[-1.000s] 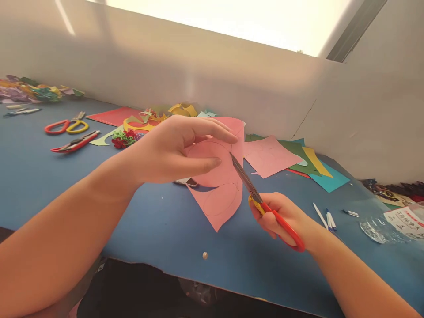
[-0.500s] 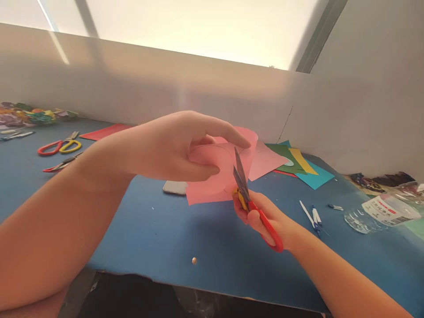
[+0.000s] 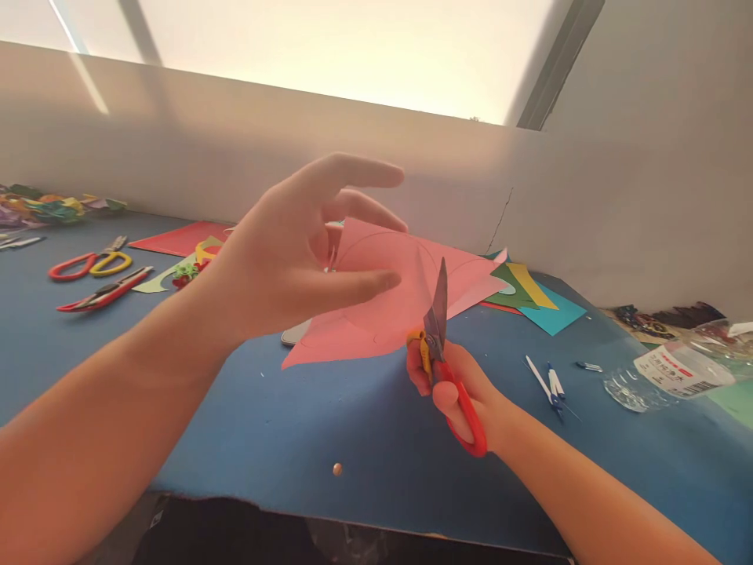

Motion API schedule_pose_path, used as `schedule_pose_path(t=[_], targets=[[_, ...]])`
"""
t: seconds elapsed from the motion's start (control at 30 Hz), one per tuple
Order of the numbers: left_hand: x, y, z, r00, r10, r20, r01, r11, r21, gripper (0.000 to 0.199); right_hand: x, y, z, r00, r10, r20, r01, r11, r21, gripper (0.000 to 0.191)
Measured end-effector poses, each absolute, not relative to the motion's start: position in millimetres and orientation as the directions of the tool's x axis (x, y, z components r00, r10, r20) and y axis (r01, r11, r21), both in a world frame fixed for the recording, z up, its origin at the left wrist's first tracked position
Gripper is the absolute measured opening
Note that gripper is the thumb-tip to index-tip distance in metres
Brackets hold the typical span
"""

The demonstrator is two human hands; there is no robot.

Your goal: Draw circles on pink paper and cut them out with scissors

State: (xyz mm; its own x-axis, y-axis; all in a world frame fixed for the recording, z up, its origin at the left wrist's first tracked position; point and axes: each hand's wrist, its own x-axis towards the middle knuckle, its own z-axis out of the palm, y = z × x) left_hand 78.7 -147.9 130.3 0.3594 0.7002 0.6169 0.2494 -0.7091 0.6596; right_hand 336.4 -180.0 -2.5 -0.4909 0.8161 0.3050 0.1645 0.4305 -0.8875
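In the head view, the pink paper (image 3: 376, 323) is slanting over the worktop (image 3: 276, 431), pretty much between the left hand (image 3: 285, 255), fingers gaping wide right by it, and the right hand (image 3: 481, 386), which is gripping scissors (image 3: 436, 345) blades-away.

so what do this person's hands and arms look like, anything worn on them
Both the left hand and the right hand are bare, without gloves. No sleeve shows on the left forearm or the right forearm, out to the picture's edge. No watch, bracelet or ring is visible, though the right hand is partly hidden.
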Motion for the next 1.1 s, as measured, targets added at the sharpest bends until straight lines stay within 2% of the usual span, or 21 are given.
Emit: schedule_pose_path(t=[0.03, 0.13, 0.17, 0.4, 0.57, 0.8, 1.1], targets=[[79.4, -149.6, 124.9, 0.357, 0.712, 0.605, 0.186, -0.689, 0.701, 0.068, 335.4, -180.4, -2.7, -0.49, 0.816, 0.306, 0.159, 0.429, -0.889, 0.068], [80.7, -151.6, 109.7, 0.39, 0.766, 0.511, 0.072, -0.579, 0.812, 0.018, 332.7, -180.9, -4.5, -0.476, 0.823, 0.308, 0.146, 0.42, -0.896, 0.067], [80.7, -151.3, 105.5, 0.393, 0.778, 0.491, 0.051, -0.552, 0.833, 0.011, 331.9, -180.8, -5.1, -0.476, 0.827, 0.299, 0.139, 0.407, -0.903, 0.067], [79.0, -139.1, 81.1, 0.362, 0.876, 0.32, -0.024, -0.334, 0.942, 0.018, 321.7, -182.7, -6.1, -0.465, 0.862, 0.203, 0.093, 0.276, -0.957, 0.068], [81.3, -126.1, 61.3, 0.336, 0.92, 0.2, -0.035, -0.2, 0.979, 0.026, 315.1, -182.8, -10.5, -0.41, 0.898, 0.159, 0.066, 0.203, -0.977, 0.07], [86.5, -126.3, 55.9, 0.349, 0.91, 0.223, -0.022, -0.23, 0.973, 0.03, 315.2, -180.3, -15.8, -0.343, 0.928, 0.148, 0.096, 0.192, -0.977, 0.069], [86.1, -138.1, 66.6, 0.349, 0.864, 0.363, 0.07, -0.41, 0.909, 0.024, 313.3, -185.2, -9.0, -0.349, 0.925, 0.152, 0.112, 0.202, -0.973, 0.069]])
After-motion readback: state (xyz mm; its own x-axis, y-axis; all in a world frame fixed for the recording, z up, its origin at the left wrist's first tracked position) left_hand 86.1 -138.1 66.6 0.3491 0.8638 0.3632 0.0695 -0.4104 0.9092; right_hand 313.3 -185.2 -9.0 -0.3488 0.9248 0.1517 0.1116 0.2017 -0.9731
